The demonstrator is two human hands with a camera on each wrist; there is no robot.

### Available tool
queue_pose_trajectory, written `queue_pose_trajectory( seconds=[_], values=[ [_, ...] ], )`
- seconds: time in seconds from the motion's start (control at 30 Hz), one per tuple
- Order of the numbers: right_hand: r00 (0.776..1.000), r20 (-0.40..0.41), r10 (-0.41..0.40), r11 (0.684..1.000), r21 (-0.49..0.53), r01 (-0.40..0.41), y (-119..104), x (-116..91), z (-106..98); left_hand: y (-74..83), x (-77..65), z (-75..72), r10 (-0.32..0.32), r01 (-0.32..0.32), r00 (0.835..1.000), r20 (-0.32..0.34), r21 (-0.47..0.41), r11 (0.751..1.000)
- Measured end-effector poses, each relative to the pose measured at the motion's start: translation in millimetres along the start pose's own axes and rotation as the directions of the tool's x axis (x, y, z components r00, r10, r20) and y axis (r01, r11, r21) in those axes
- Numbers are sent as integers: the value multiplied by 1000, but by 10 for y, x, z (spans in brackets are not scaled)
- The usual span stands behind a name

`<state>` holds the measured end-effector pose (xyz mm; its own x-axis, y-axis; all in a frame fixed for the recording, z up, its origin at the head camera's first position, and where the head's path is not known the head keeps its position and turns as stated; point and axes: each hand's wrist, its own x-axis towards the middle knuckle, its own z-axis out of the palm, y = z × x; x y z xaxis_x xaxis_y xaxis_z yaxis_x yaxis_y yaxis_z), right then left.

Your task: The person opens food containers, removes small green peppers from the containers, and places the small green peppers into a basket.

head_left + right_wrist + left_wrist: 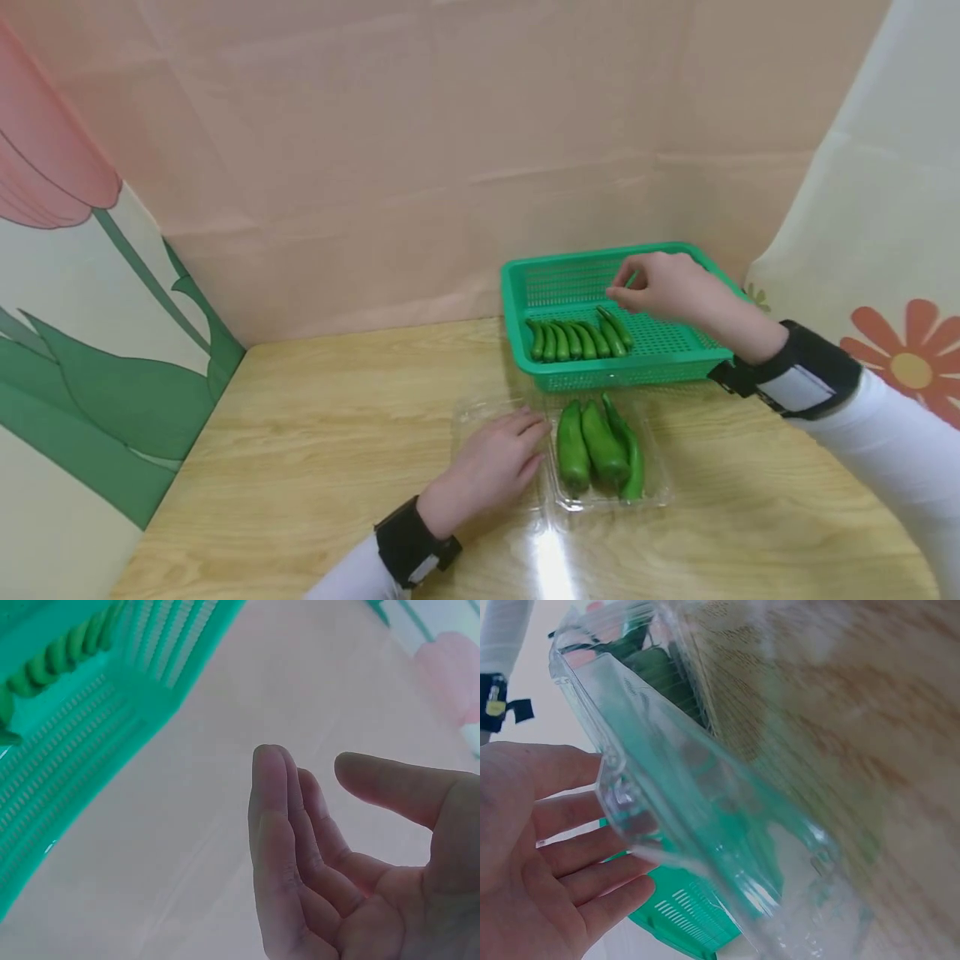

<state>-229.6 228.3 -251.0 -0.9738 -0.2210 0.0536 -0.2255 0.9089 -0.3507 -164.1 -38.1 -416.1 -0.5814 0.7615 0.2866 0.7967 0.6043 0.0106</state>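
My left hand (pixel 491 458) touches the lid (pixel 476 408) of a clear plastic clamshell box with its fingers extended. Three large green peppers (pixel 600 446) lie side by side in the box's other half (pixel 656 492). Above the green basket (pixel 528 375) my right hand (pixel 663 287) hovers, thumb apart from bent fingers, and the right wrist view shows nothing between them. Several small green peppers (pixel 573 340) form a row on the left side of the basket floor; the rightmost one (pixel 615 327) leans at an angle.
The light wooden table (pixel 315 442) extends left of the box and in front of it. A pink cloth backdrop (pixel 375 167) rises behind the basket, with flower-printed cloths (pixel 817 250) at the sides.
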Motion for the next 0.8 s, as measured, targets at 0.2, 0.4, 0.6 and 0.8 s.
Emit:
queue_pose_trajectory(
  seconds=[0.2, 0.4, 0.6, 0.8],
  values=[
    [999, -13, -36, 999, -1, 36, -99, -233, 141, 0, 15, -1, 7, -7, 1000, -3, 2, 1000],
    [998, -10, -59, 998, 11, 59, -155, -383, 280, 7, 15, -3, 5, -5, 1000, -1, -5, 1000],
    [997, -19, -68, 998, 5, 68, -165, -498, 410, 14, 21, -10, 1, -1, 1000, 4, -2, 1000],
    [996, -6, -90, 996, 12, 90, -120, -607, 589, 15, 24, -11, 8, -8, 1000, -8, 15, 1000]
  ],
)
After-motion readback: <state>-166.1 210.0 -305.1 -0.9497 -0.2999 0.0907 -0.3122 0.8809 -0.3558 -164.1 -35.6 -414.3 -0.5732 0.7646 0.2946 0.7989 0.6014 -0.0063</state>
